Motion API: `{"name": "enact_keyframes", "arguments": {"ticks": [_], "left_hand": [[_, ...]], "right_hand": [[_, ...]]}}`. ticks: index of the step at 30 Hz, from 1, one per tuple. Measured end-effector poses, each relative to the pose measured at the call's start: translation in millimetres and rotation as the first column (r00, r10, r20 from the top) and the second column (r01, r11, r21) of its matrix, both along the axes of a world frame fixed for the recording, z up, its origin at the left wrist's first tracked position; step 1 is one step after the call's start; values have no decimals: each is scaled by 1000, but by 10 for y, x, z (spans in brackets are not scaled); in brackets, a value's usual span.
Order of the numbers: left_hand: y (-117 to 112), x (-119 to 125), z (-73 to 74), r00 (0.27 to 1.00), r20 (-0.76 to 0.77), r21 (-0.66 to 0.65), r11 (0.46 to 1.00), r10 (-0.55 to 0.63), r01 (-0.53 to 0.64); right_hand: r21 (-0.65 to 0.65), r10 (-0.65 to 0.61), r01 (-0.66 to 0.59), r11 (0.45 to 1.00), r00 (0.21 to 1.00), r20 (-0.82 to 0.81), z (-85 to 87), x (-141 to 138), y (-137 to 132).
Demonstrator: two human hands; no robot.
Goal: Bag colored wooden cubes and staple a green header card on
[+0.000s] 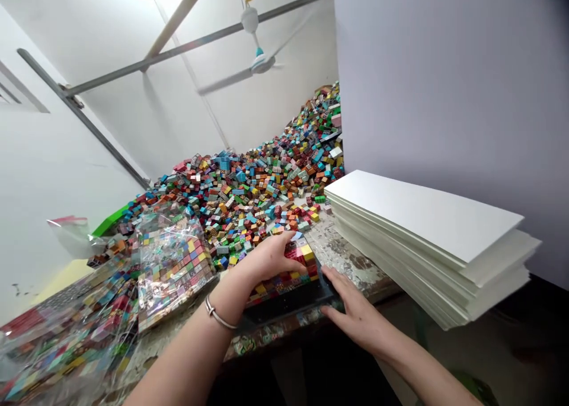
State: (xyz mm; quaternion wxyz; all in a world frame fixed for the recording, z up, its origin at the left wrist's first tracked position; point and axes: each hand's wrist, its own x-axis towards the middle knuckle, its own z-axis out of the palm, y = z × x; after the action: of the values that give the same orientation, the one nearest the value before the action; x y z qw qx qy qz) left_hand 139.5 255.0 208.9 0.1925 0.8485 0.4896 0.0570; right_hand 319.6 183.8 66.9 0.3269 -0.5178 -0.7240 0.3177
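A black tray (293,305) at the table's near edge holds rows of small coloured blocks (306,255). My left hand (267,258) lies on top of those blocks, fingers curled down over them, a thin bracelet on its wrist. My right hand (351,305) rests at the tray's right front corner with its fingers spread along the rim. Behind the tray a large heap of loose coloured blocks (249,186) covers the table and climbs up the far wall.
A thick stack of white boards (427,234) lies at the right, jutting past the table edge. Clear plastic bags of arranged blocks (173,269) lie to the left. A ceiling fan (255,56) hangs overhead. A worn tabletop (347,258) shows between tray and boards.
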Motion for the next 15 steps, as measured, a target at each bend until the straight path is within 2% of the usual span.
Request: {"name": "enact_keyframes", "arguments": {"ticks": [10,15], "left_hand": [[-7,6,-88,997,-53,80,995,-53,57],[-57,74,-79,995,-97,129,992,-2,14]], "right_hand": [[83,19,-23,996,999,51,-92,13,11],[92,17,-27,995,995,103,-91,-1,17]]}}
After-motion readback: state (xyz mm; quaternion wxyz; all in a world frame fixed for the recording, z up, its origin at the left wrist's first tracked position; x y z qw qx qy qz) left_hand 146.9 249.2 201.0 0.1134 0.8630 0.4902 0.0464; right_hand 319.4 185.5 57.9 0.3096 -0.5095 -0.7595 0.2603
